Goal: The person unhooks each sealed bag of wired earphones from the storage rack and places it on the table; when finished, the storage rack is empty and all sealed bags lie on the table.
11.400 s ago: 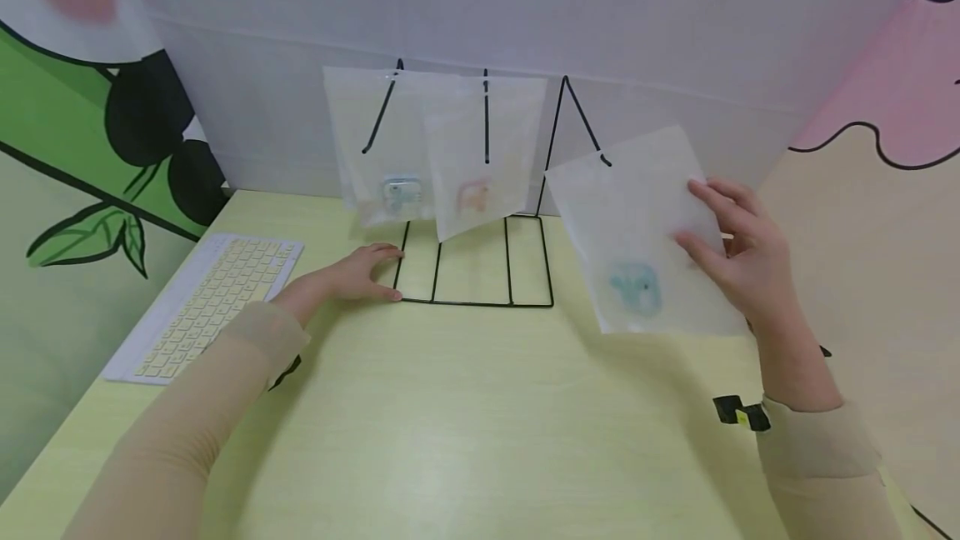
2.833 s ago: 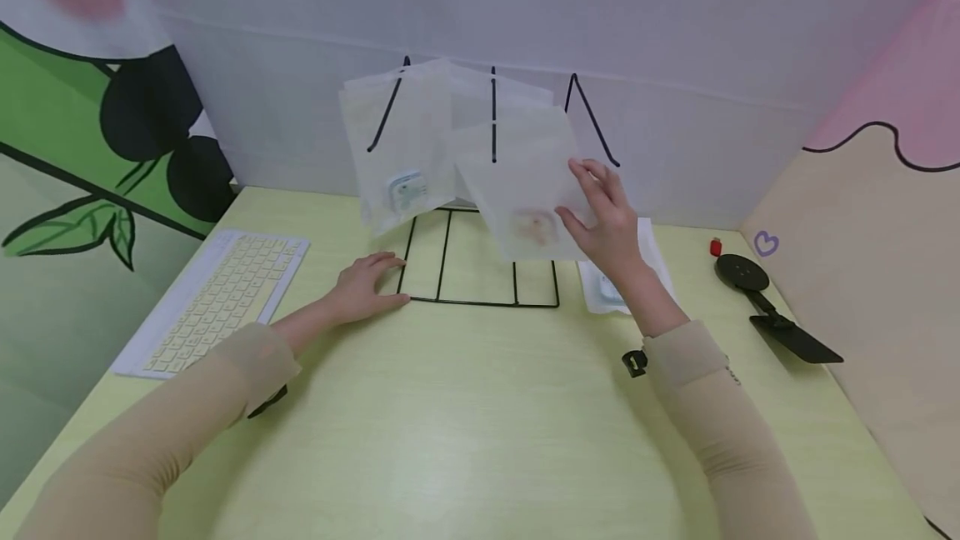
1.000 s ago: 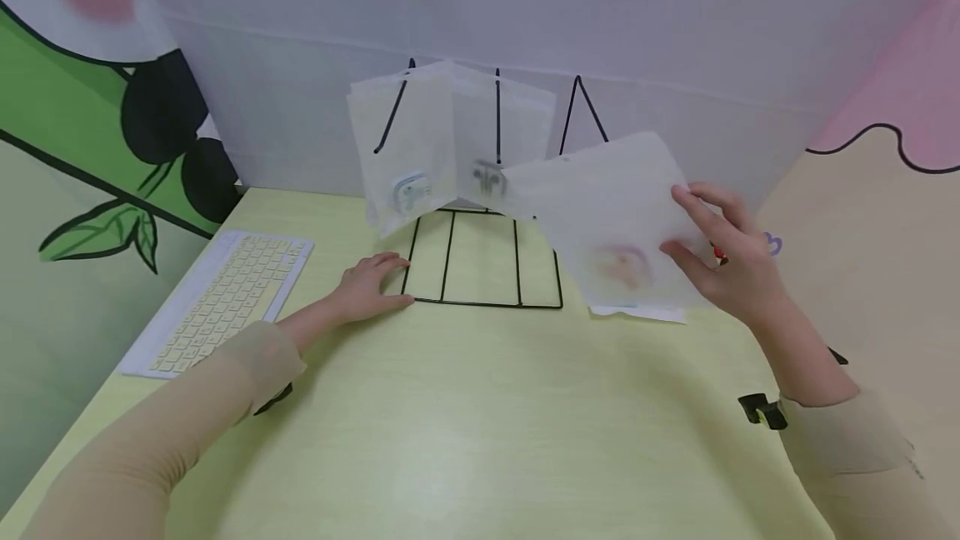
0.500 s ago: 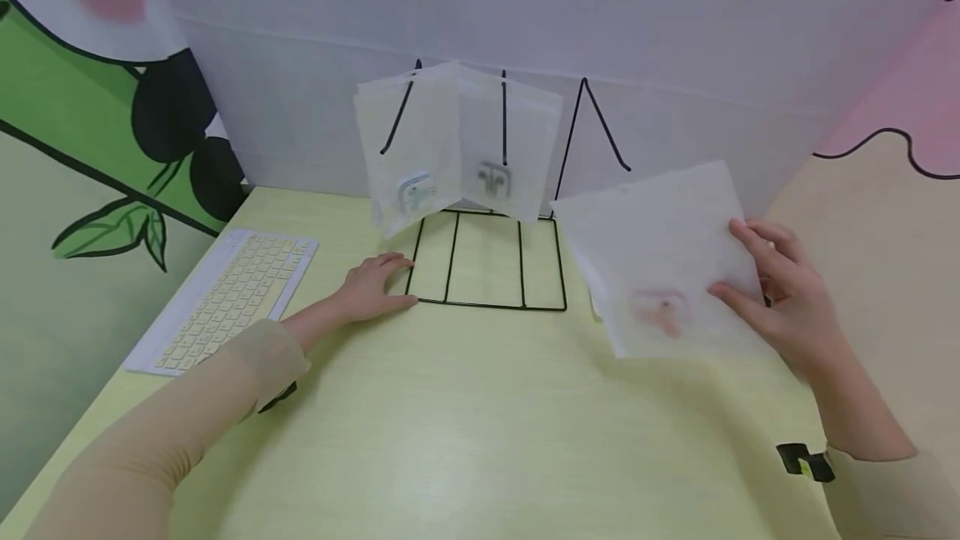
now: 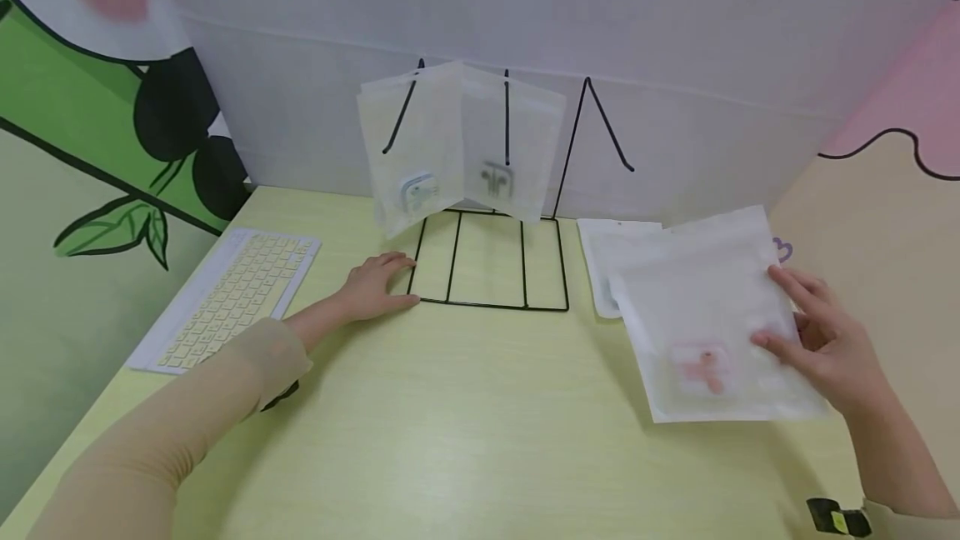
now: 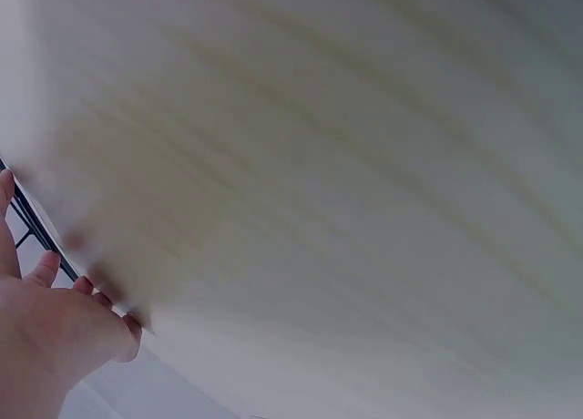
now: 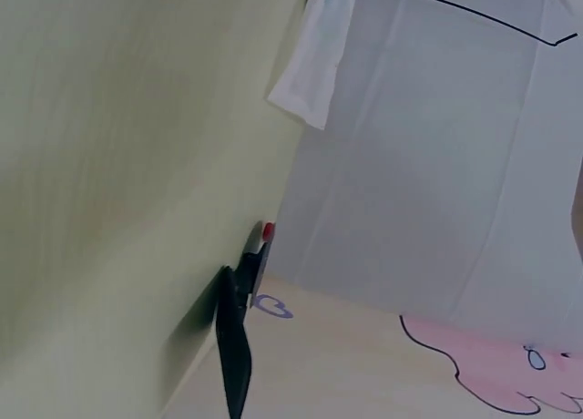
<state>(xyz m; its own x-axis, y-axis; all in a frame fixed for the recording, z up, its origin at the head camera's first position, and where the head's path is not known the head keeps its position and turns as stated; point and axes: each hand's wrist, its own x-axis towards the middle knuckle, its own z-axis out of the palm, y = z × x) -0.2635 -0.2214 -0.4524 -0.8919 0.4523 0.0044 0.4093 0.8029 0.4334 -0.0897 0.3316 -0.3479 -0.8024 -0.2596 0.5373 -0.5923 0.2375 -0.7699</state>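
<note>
In the head view, my right hand (image 5: 832,340) pinches the right side of a frosted bag (image 5: 720,273) with a small pink item showing through it. The bag is tilted above the right part of the table. My left hand (image 5: 371,286) rests at the left side of a black wire rack (image 5: 487,305), fingertips and thumb touching its base wire. On the rack's left hook hangs a frosted bag (image 5: 412,132) with a bluish item, and on the middle hook a frosted bag (image 5: 487,123) with a dark-looking earphone shape. The right hook (image 5: 609,123) holds nothing.
Another white bag (image 5: 596,261) lies on the table right of the rack, partly behind the held one. A white keyboard (image 5: 232,298) lies at the left. In the right wrist view, a black stand (image 7: 234,337) and a small red object (image 7: 268,230) stand near the table's edge.
The pink-item bag has come off the middle hook and moved right and down in my right hand. Earlier, a blue-item bag left the right hook area. My left hand stays at the rack.
</note>
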